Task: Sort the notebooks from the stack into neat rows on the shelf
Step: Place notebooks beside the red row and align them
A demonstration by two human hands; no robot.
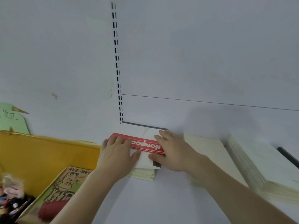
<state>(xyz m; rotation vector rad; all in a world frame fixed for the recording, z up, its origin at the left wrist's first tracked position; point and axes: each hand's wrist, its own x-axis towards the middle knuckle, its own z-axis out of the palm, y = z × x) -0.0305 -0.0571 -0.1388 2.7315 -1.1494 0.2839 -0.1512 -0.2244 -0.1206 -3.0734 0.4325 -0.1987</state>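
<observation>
White shelf point(161, 199), back corner: notebook stack point(144, 159), red-banded cover, under left hand point(116, 152) and right hand point(171, 151), fingers flat. Yellow bin point(40, 152) alongside: cartoon-printed box point(64, 188), red cylinder point(51, 209).

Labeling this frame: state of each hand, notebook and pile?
Left hand: flat on the top notebook.
Right hand: flat on it too.
Top notebook: closed, on a short stack.
Short stack: in the shelf's corner.
Right piles: lying flat, untouched.
</observation>
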